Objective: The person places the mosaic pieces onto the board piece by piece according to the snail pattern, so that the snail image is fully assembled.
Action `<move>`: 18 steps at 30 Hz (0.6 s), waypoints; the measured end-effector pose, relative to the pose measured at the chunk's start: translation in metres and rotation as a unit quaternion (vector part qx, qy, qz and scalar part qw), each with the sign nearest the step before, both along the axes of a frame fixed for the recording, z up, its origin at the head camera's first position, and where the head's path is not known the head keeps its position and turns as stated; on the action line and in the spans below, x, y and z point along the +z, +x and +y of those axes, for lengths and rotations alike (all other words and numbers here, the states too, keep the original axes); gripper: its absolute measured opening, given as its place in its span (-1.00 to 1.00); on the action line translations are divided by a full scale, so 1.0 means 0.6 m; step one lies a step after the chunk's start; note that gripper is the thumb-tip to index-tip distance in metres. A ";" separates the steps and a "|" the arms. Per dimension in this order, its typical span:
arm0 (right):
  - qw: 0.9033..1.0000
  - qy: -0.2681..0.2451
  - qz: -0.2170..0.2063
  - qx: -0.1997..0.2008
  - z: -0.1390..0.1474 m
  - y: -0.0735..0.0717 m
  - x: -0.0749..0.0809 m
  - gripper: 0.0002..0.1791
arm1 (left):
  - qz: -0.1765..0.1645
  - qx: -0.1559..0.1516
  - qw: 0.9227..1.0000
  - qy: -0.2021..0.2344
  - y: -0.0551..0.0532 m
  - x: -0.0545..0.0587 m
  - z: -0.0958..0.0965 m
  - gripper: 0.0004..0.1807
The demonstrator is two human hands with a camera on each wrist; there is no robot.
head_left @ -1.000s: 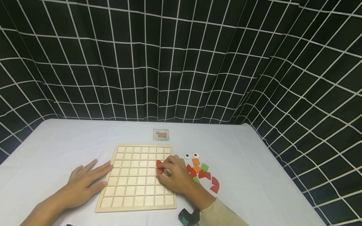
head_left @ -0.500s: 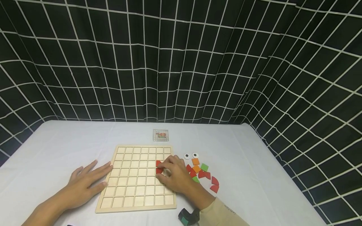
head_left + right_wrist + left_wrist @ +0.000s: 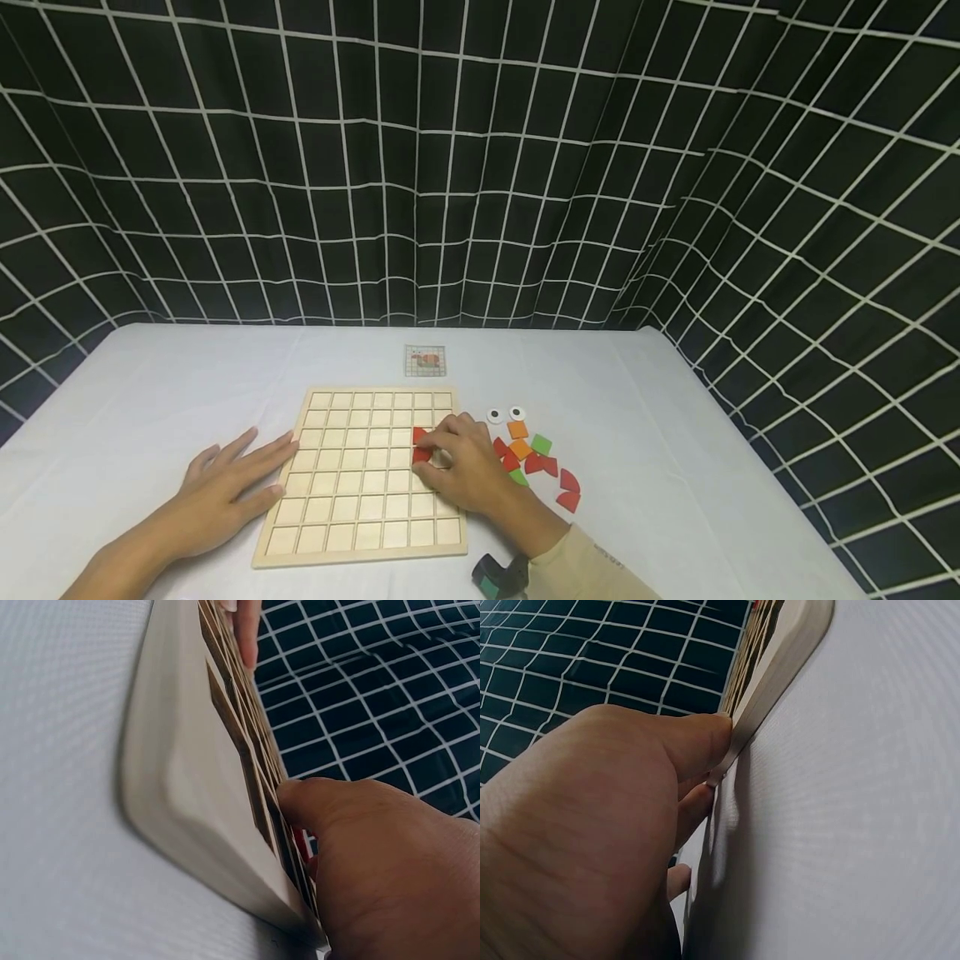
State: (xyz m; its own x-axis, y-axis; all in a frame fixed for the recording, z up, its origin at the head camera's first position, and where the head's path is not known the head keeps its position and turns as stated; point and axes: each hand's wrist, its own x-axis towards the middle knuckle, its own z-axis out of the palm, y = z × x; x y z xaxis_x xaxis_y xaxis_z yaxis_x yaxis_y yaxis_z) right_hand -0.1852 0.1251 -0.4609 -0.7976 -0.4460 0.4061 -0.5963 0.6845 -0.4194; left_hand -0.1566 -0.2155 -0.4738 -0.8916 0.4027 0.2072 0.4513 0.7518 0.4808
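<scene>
A pale wooden board with a grid of shallow square cells lies flat in front of me. My left hand rests at its left edge, fingers spread, thumb and fingertips against the frame; the left wrist view shows the thumb on that rim. Over the right part of the grid, my right hand has curled fingers and pinches a red quarter-circle tile between thumb and index finger. Another red tile lies in the cell just behind it. In the right wrist view, the hand mostly hides the red.
Right of the board lie several loose tiles: red quarter-circles, orange squares, green pieces and two white eye discs. A small picture card is behind the board. A dark object sits by the right sleeve.
</scene>
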 end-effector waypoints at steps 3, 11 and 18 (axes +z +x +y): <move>1.000 -0.003 0.004 -0.002 0.001 -0.001 -0.001 -0.77 | 0.001 -0.001 1.000 -0.001 0.001 0.001 -0.001 -0.44; 0.999 -0.024 0.024 0.019 0.002 -0.002 -0.001 -0.88 | 0.003 0.000 1.000 -0.004 0.001 0.000 0.000 -0.44; 0.998 -0.042 0.027 0.024 0.004 -0.001 -0.002 -0.91 | 0.005 -0.001 1.000 0.000 0.000 -0.001 0.000 -0.45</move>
State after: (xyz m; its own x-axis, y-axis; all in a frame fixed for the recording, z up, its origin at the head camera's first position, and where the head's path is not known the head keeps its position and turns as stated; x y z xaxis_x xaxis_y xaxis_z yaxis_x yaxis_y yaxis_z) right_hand -0.1861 0.1272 -0.4623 -0.7522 -0.4462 0.4848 -0.6508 0.6182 -0.4407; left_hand -0.1567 -0.2152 -0.4741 -0.8889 0.4040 0.2160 0.4571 0.7506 0.4772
